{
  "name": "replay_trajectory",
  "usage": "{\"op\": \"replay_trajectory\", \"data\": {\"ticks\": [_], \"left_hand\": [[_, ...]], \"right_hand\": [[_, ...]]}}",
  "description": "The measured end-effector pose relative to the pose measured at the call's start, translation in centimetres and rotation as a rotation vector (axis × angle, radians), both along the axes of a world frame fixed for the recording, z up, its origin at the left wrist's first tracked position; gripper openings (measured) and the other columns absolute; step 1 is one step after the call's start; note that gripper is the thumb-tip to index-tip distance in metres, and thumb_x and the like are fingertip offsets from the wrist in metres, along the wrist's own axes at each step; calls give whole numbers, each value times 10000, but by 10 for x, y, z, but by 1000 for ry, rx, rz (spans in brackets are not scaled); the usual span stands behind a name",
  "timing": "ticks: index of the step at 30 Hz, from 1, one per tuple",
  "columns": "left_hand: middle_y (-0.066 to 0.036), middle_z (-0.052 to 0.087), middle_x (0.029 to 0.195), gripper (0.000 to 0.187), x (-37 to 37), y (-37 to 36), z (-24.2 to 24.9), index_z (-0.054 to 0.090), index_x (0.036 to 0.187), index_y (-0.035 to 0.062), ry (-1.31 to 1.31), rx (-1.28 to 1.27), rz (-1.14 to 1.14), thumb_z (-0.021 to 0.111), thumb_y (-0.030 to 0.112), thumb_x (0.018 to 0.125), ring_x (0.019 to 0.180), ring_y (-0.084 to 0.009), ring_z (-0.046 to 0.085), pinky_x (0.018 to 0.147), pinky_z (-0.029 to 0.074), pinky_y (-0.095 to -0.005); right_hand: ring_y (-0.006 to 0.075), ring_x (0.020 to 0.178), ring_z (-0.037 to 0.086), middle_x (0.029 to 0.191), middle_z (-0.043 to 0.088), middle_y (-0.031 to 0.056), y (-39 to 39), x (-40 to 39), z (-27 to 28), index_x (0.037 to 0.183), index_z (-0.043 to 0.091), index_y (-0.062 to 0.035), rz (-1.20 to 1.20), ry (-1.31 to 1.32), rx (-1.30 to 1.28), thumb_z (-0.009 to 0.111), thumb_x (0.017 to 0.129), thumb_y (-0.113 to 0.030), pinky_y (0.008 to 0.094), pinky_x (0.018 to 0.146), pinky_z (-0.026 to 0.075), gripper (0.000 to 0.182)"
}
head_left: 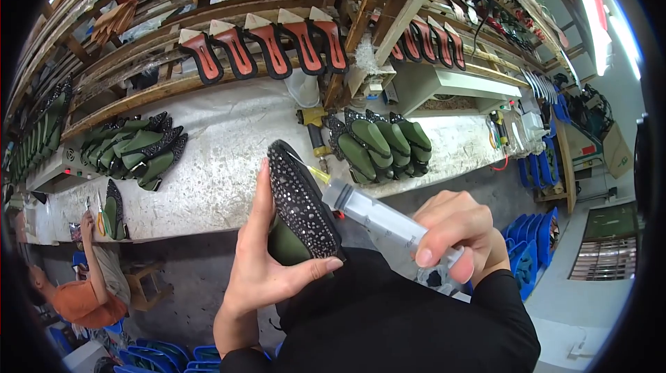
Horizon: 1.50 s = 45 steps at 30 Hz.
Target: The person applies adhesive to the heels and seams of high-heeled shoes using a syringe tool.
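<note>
My left hand (270,255) grips a pointed shoe upper (302,196), black with silvery studs, pulled over a green last (286,242). Its toe points up and away from me, and the thumb presses near the heel end. In my right hand (458,231) is a clear plastic syringe (385,217), fingers wrapped round its rear end. The syringe's yellow-based needle (316,173) reaches to the shoe's right edge near the toe.
Groups of similar shoes on green lasts (388,144) lie on the white bench (208,158). Pink-and-black soles (263,47) lean on the rack above. A co-worker in orange (83,300) sits at the left. Blue bins (534,234) stand at right.
</note>
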State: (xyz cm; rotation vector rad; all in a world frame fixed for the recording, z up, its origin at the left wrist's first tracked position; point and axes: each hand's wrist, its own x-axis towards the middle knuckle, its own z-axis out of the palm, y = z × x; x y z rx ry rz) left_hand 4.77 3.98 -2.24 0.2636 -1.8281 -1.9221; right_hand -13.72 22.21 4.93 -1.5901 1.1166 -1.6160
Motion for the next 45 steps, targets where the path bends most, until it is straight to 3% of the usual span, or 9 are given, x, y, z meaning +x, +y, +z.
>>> {"op": "replay_trajectory", "data": {"ticks": [7, 21, 24, 26, 29, 31, 37, 42, 45], "left_hand": [[-281, 516, 1445, 1286, 1, 0, 0, 127, 1599, -31, 13, 20, -26, 937, 101, 609, 1249, -336, 587, 1055, 468, -400], [-280, 524, 1435, 1287, 0, 0, 1, 123, 1592, -48, -20, 46, -27, 941, 103, 611, 1229, -323, 595, 1040, 479, -393], [-281, 525, 1434, 1284, 0, 0, -4, 127, 1593, -46, -17, 43, -28, 943, 105, 613, 1234, -326, 595, 1041, 479, -396], [-282, 526, 1433, 1280, 0, 1, -4, 131, 1593, -43, -14, 38, -31, 945, 107, 616, 1238, -329, 595, 1042, 480, -399], [-283, 524, 1436, 1274, -1, 5, 0, 137, 1593, -38, -12, -25, -81, 946, 111, 620, 1245, -335, 594, 1041, 482, -406], [-283, 522, 1439, 1268, -3, 8, 0, 143, 1594, -33, -8, -72, -112, 947, 116, 624, 1252, -342, 593, 1040, 485, -412], [-274, 525, 1444, 1256, -9, 11, 1, 158, 1593, -28, 11, -5, -152, 948, 130, 628, 1267, -351, 588, 1041, 487, -418], [-261, 536, 1439, 1255, -8, 7, 2, 164, 1592, -27, -57, -185, -120, 949, 138, 627, 1264, -345, 591, 1042, 487, -415], [-263, 538, 1438, 1249, -8, 6, 2, 171, 1592, -24, -79, -173, -134, 946, 134, 625, 1270, -344, 587, 1049, 481, -415]], "right_hand": [[157, 474, 441, 825, 700, 92, 0, -3, 0, 1041, 682, 34, 46, 112, -27, 675, 986, -329, 264, 453, 366, 367], [157, 498, 506, 860, 709, 109, 8, -5, 4, 1034, 691, 30, 21, -98, 37, 682, 976, -335, 262, 457, 397, 370], [188, 581, 623, 902, 724, 153, 13, -13, 22, 1103, 670, 5, 60, -282, -16, 655, 982, -387, 271, 531, 508, 410], [253, 752, 717, 975, 732, 209, 2, -10, 31, 1194, 631, -32, -20, -441, -309, 641, 975, -440, 345, 686, 605, 464], [346, 1081, 690, 1242, 660, 257, -17, 0, 14, 1251, 603, -39, -196, -189, -103, 671, 979, -330, 445, 928, 571, 405], [408, 1115, 680, 1220, 680, 241, -37, -4, -3, 1252, 589, -87, -292, 142, -26, 643, 970, -445, 537, 969, 556, 459], [410, 1179, 648, 1299, 641, 248, -47, -4, -19, 1266, 582, -48, -304, 400, -59, 679, 952, -394, 518, 986, 546, 477], [409, 1180, 648, 1319, 625, 257, -46, -5, -17, 1239, 593, -45, -305, 672, -104, 680, 950, -384, 504, 1000, 537, 454], [395, 1189, 644, 1329, 621, 252, -47, -6, -21, 1266, 575, -43, -284, 618, -73, 668, 959, -388, 490, 1016, 525, 471]]}}
